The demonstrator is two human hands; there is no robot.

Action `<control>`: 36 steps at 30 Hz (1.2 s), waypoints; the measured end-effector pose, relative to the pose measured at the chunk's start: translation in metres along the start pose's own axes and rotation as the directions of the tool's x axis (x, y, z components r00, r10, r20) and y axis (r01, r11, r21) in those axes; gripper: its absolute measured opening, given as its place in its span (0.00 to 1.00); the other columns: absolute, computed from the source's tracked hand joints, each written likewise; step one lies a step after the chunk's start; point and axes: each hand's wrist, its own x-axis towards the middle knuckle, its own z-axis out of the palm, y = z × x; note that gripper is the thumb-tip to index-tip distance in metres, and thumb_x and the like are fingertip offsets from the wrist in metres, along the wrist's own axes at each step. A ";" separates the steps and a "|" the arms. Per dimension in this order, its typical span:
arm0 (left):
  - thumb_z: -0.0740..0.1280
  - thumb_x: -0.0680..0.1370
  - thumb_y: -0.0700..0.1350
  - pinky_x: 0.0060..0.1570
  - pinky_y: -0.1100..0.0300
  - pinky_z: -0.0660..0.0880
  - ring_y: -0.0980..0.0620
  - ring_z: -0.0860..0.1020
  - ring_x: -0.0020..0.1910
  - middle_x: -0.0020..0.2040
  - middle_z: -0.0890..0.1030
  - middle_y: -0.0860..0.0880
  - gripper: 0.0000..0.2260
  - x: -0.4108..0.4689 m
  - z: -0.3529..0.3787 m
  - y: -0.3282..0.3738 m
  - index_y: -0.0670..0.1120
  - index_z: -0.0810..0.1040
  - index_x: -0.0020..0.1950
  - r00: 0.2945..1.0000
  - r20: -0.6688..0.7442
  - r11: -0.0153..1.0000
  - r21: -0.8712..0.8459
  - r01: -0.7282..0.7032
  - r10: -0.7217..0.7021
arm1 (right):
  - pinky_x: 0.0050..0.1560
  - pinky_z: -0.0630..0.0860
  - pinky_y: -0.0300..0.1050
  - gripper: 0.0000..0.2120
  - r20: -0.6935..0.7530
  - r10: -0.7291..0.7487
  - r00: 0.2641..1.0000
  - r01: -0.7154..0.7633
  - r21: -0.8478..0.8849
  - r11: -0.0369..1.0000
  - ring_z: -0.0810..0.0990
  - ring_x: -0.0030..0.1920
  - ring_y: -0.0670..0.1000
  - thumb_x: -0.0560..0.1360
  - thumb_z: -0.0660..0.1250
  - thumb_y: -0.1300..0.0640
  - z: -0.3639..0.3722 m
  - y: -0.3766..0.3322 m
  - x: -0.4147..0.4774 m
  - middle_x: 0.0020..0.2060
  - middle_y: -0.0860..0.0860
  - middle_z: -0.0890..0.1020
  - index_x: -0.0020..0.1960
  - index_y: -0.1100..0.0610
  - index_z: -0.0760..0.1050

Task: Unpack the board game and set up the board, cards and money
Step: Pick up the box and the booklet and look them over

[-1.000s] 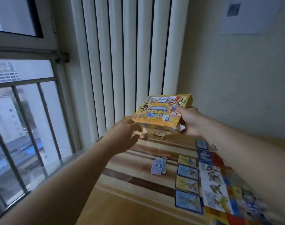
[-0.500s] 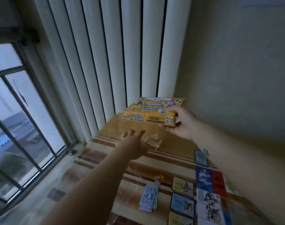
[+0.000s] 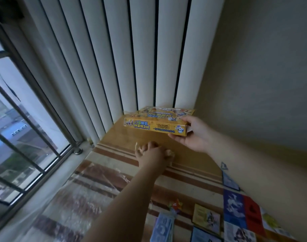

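**Box held near the far corner, left hand closed on wrapping**

Right hand [image 3: 192, 135] grips the yellow game box [image 3: 158, 123] at its right end: thumb on top, fingers underneath. The box is roughly level, long printed side facing the camera, at about 12 o'clock from the frame centre, close to the foot of the white vertical blinds [image 3: 131, 58]. Whether it touches the wooden surface [image 3: 145, 138] below or sits slightly above it: cannot tell.

Left hand [image 3: 154, 154] is at 6 o'clock from the box, down on the striped mat [image 3: 114, 165]. Fingers are curled shut around a small crumpled clear piece, apparently plastic wrap; detail is blurred.

Game board [image 3: 240, 206], with blue and red squares, lies at 4 o'clock from the left hand, partly under the right forearm. Just to its 9 o'clock side, yellow and blue cards [image 3: 206, 218] lie face up on the mat. At 9 o'clock from the cards is a stack of play money [image 3: 162, 227], bluish, with a small colourful piece [image 3: 175, 206] at its 12 o'clock end; its type is unclear.

A clear plastic sheet [image 3: 75, 198] covers the mat at 7 o'clock from the left hand. Barred window [image 3: 18, 128] is at 9 o'clock.
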 end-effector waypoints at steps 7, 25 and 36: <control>0.63 0.74 0.35 0.40 0.62 0.71 0.51 0.73 0.42 0.48 0.73 0.51 0.08 -0.017 -0.031 -0.070 0.47 0.75 0.46 0.963 -0.268 0.933 -0.342 -0.113 0.019 | 0.44 0.78 0.55 0.09 0.014 0.028 1.000 -0.028 -0.035 0.999 0.80 0.46 0.57 0.81 0.58 0.60 0.016 0.022 0.022 0.46 0.59 0.79 0.60 0.61 0.67; 0.67 0.73 0.60 0.38 0.70 0.67 0.58 0.73 0.45 0.51 0.71 0.54 0.13 -0.144 -0.067 -0.171 0.54 0.74 0.52 0.978 -0.084 0.936 -0.314 0.156 -0.192 | 0.63 0.69 0.45 0.40 0.293 -0.025 0.956 0.290 -0.953 -0.093 0.70 0.67 0.54 0.70 0.72 0.43 0.057 0.112 -0.018 0.69 0.55 0.70 0.74 0.59 0.60; 0.67 0.72 0.61 0.51 0.59 0.74 0.50 0.73 0.59 0.67 0.66 0.50 0.37 -0.201 -0.019 -0.182 0.55 0.53 0.75 0.981 -0.004 0.980 0.056 0.193 -0.193 | 0.41 0.72 0.45 0.19 0.307 0.069 0.949 0.312 -0.947 -0.081 0.77 0.43 0.52 0.69 0.73 0.60 0.084 0.182 -0.049 0.49 0.57 0.80 0.58 0.61 0.73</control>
